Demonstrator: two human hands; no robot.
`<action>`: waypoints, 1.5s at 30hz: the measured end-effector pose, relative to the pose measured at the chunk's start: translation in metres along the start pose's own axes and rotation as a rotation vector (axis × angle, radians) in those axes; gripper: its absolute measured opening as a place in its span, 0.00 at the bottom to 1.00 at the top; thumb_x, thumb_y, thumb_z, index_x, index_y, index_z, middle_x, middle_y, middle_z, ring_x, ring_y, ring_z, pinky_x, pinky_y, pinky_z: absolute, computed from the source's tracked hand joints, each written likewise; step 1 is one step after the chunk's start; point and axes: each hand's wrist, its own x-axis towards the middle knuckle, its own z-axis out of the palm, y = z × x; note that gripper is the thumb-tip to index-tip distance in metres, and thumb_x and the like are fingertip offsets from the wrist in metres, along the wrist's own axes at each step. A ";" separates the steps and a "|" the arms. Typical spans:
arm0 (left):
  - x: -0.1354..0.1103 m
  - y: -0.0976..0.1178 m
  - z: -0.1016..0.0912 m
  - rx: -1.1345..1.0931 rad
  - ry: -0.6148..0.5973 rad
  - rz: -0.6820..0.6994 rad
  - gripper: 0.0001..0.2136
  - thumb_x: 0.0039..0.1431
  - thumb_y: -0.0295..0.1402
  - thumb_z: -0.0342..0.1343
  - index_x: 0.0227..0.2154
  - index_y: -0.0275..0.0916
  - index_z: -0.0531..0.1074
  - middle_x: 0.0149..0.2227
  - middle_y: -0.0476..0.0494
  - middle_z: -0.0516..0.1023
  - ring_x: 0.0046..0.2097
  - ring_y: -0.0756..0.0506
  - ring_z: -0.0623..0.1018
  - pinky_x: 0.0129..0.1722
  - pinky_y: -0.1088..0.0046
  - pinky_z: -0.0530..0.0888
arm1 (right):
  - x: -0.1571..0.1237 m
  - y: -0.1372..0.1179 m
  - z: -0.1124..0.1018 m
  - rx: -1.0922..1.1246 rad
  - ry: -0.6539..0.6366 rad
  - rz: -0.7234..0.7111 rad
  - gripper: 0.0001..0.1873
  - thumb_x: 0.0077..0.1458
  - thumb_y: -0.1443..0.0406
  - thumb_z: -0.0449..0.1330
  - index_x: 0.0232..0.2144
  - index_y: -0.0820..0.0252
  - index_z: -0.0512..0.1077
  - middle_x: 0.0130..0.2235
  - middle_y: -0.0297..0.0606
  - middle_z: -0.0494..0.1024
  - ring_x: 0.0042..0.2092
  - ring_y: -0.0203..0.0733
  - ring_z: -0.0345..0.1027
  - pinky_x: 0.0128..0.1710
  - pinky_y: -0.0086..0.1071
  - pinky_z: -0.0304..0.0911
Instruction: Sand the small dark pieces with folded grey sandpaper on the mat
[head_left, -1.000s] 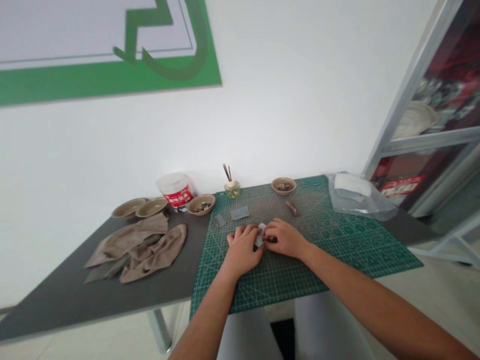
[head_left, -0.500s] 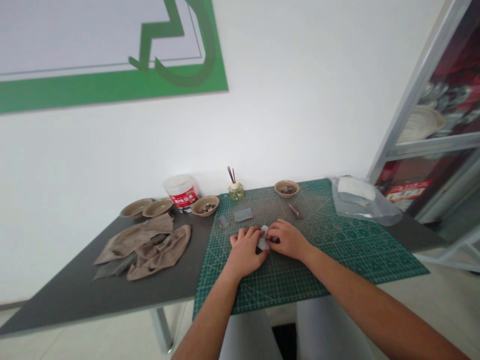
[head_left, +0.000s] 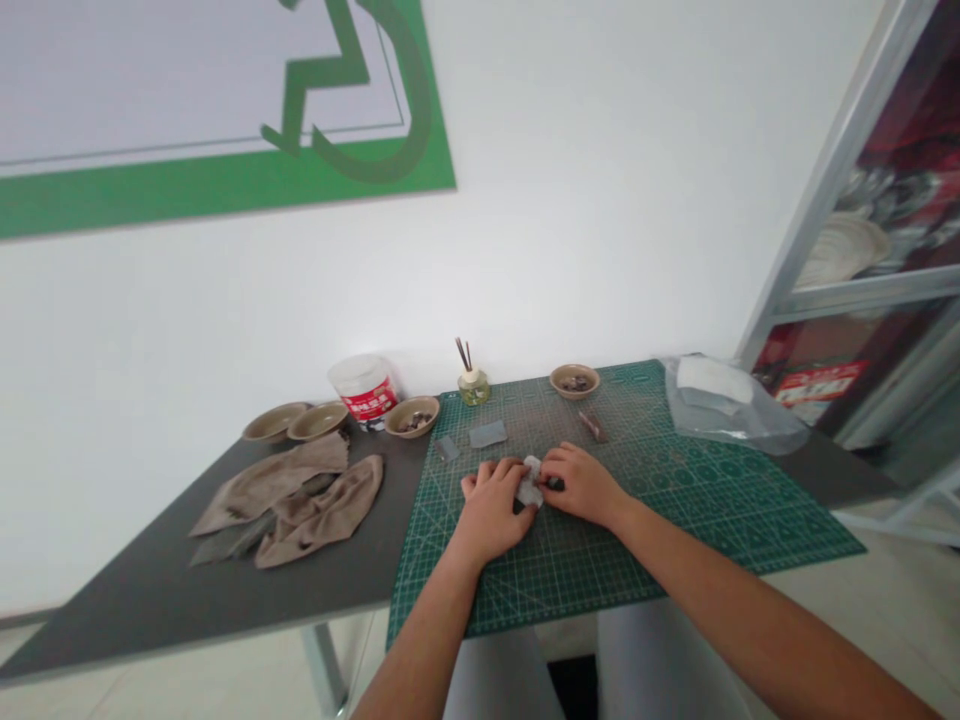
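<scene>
Both hands meet over the green cutting mat (head_left: 675,500). My left hand (head_left: 491,505) is closed, its fingers curled against a small crumpled white piece (head_left: 531,482). My right hand (head_left: 581,483) is closed too, pinching a small dark object (head_left: 555,484) against that white piece. What the dark object is cannot be made out. Two small grey rectangles (head_left: 487,434) lie on the mat just beyond my hands, and a brown stick-like piece (head_left: 592,426) lies to the right of them.
Brown cloths (head_left: 300,495) lie on the dark table (head_left: 187,600) at left. Behind them stand two shallow bowls (head_left: 292,421), a white tub (head_left: 362,389), a bowl of dark bits (head_left: 411,414), a reed diffuser (head_left: 472,385), another bowl (head_left: 574,380) and a clear bag (head_left: 720,400).
The hands stay together on the white piece with only slight finger shifts. The view has drifted a little, so everything sits slightly lower and further right.
</scene>
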 end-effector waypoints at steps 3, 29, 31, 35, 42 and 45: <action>0.000 0.000 -0.001 0.001 -0.002 -0.003 0.20 0.54 0.36 0.53 0.52 0.48 0.67 0.56 0.42 0.67 0.54 0.35 0.63 0.50 0.54 0.59 | 0.000 0.000 0.000 0.028 -0.046 -0.061 0.01 0.51 0.66 0.62 0.28 0.58 0.73 0.35 0.36 0.75 0.39 0.41 0.65 0.46 0.37 0.55; -0.001 0.001 -0.001 0.025 -0.001 0.001 0.20 0.55 0.38 0.52 0.52 0.49 0.65 0.56 0.44 0.66 0.54 0.35 0.62 0.49 0.54 0.60 | 0.001 -0.001 0.000 0.016 -0.054 -0.059 0.01 0.52 0.67 0.62 0.28 0.59 0.72 0.34 0.36 0.73 0.39 0.41 0.63 0.46 0.36 0.55; -0.001 0.001 -0.001 0.023 -0.003 0.000 0.21 0.54 0.38 0.53 0.53 0.49 0.64 0.56 0.44 0.66 0.54 0.35 0.62 0.49 0.54 0.60 | 0.000 0.000 0.000 -0.019 -0.031 0.004 0.02 0.51 0.67 0.63 0.28 0.59 0.72 0.34 0.36 0.73 0.39 0.41 0.63 0.45 0.36 0.56; -0.001 0.001 -0.001 0.019 0.001 0.005 0.20 0.54 0.38 0.52 0.51 0.49 0.65 0.56 0.44 0.66 0.54 0.35 0.63 0.48 0.54 0.60 | -0.001 0.001 0.000 -0.051 -0.011 0.050 0.02 0.52 0.66 0.62 0.30 0.59 0.72 0.35 0.37 0.73 0.41 0.42 0.62 0.44 0.35 0.57; 0.000 -0.001 0.001 0.011 0.027 0.015 0.21 0.53 0.37 0.53 0.52 0.49 0.65 0.56 0.44 0.67 0.53 0.35 0.63 0.48 0.55 0.60 | -0.001 0.002 0.000 -0.046 0.016 0.076 0.02 0.52 0.67 0.62 0.29 0.59 0.72 0.36 0.37 0.73 0.41 0.42 0.62 0.45 0.35 0.57; 0.000 -0.001 0.001 0.006 0.035 0.020 0.20 0.53 0.37 0.53 0.51 0.49 0.65 0.55 0.44 0.67 0.53 0.35 0.63 0.47 0.55 0.60 | -0.001 0.002 0.000 -0.016 -0.007 0.038 0.02 0.52 0.67 0.62 0.30 0.59 0.72 0.36 0.37 0.73 0.41 0.42 0.62 0.45 0.35 0.57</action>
